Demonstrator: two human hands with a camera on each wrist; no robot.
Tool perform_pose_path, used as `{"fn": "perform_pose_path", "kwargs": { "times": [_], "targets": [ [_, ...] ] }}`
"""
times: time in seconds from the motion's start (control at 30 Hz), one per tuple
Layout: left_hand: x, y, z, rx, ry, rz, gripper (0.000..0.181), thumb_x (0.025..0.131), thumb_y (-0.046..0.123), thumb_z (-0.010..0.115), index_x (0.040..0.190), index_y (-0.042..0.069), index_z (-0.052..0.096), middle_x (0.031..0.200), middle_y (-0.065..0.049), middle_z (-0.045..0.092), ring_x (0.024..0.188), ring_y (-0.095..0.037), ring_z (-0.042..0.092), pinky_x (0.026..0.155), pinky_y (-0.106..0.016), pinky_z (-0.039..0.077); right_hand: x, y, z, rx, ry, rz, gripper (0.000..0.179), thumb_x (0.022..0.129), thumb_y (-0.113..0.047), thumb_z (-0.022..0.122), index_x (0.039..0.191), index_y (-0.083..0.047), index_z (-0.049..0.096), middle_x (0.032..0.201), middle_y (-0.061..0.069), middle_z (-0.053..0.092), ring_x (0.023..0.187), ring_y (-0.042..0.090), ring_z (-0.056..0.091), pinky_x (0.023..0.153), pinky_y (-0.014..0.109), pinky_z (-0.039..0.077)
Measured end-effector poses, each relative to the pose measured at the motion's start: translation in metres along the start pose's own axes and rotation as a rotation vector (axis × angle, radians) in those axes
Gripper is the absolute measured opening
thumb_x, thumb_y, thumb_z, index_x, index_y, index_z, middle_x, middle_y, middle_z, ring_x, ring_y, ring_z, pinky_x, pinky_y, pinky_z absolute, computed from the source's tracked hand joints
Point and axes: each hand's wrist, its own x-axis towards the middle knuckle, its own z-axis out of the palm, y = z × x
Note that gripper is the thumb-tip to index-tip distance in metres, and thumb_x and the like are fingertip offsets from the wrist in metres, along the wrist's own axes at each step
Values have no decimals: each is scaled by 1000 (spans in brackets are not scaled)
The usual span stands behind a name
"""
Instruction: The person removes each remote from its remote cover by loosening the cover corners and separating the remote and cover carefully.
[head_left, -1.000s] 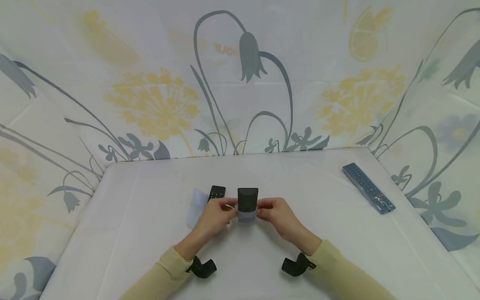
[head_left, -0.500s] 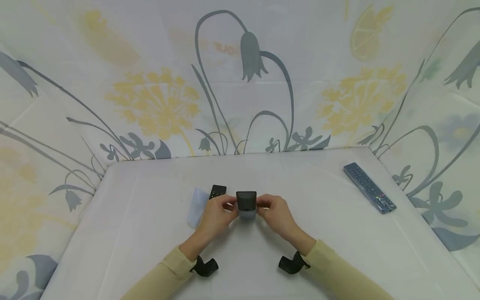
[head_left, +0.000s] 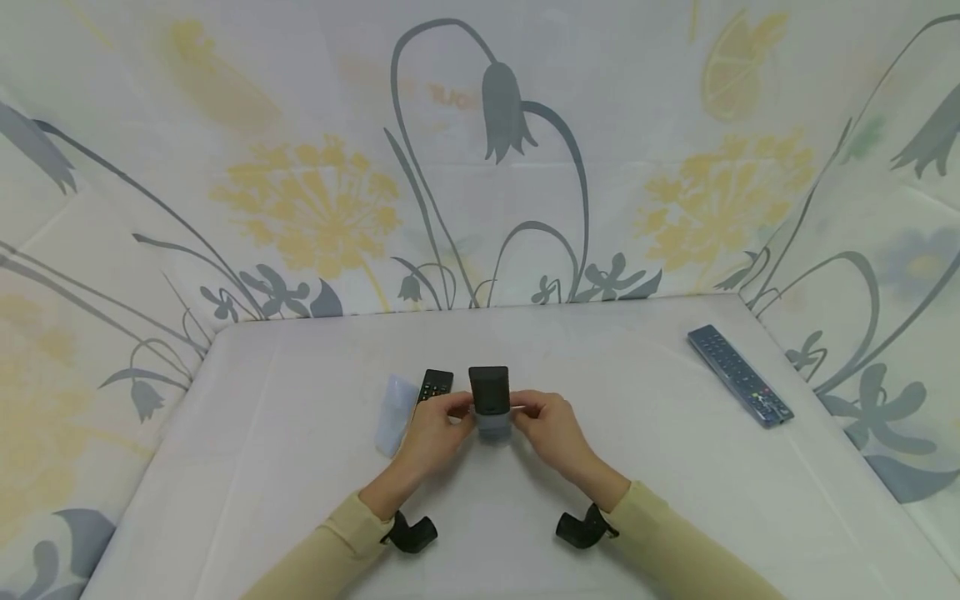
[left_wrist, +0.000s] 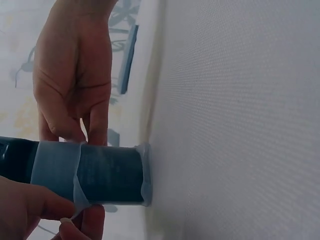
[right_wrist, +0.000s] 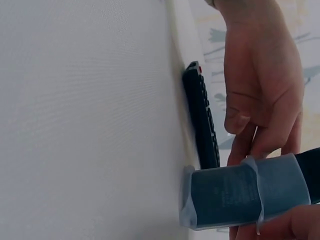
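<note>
Between my two hands a black remote control (head_left: 489,390) stands on end, its lower part inside a translucent bluish sleeve (head_left: 493,425). The sleeve has a folded, loose edge partway up, visible in the left wrist view. My left hand (head_left: 435,433) pinches the sleeve's edge from the left, thumb and fingertips at that fold (left_wrist: 79,195). From the opposite side my right hand (head_left: 553,432) holds the sleeve with thumb and fingers curled. The covered end is close to the white table; whether it touches, I cannot tell. Some fingers are hidden behind the remote.
A second black remote (head_left: 435,385) lies just beyond my left hand. Beside it lies a flat pale-blue translucent sleeve (head_left: 395,415). A long dark remote (head_left: 738,375) rests at the table's right. Floral-patterned cloth (head_left: 480,167) rises behind the white table (head_left: 300,400).
The remote's top dipped towards me half a second ago and stands higher again now, slightly further left than at first. My hands stay on the sleeve, shifting only a little.
</note>
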Motion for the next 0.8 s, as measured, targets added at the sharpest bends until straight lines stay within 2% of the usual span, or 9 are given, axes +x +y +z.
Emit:
{"fn": "perform_pose_path", "kwargs": {
  "times": [0.13,0.23,0.33,0.43,0.57,0.8],
  "targets": [
    [1,-2,1,-22,-32,-19,27,87,0,62,108,7,77,97,-6,74,89,-20,68,77,-38,54,1,2,0,23,-6,63,24,88,8,62,106,0,76,101,11,73,75,15,59,63,27,48],
    [1,-4,0,-35,-51,-23,28,87,0,61,109,6,76,98,-7,74,90,-20,67,74,-35,54,1,3,-1,59,-35,129,22,91,3,61,107,0,76,106,10,73,86,18,61,72,31,50],
    [2,-6,-1,-55,-64,-33,28,87,0,61,110,6,76,98,-7,74,90,-20,68,72,-34,54,2,4,-2,154,-71,199,24,94,-1,58,110,1,75,112,11,71,101,21,64,84,38,53],
    [3,-6,-2,-73,-63,-37,29,86,0,62,110,6,76,97,-6,74,90,-21,69,72,-34,54,3,5,-4,279,-98,261,26,94,-3,56,112,4,73,117,13,70,113,26,63,95,43,50],
    [5,-7,-2,-97,-46,-35,30,84,-3,62,110,3,76,98,-8,74,86,-20,69,72,-33,55,5,5,-7,372,-119,272,26,92,-1,60,114,6,71,119,16,68,117,28,61,99,41,48],
    [6,-5,-3,-183,-16,-123,27,83,-3,67,108,1,76,96,-10,73,72,-15,64,53,-28,49,5,6,-6,431,-127,267,28,93,4,58,118,9,68,121,19,67,121,29,58,102,42,45]
  ]
}}
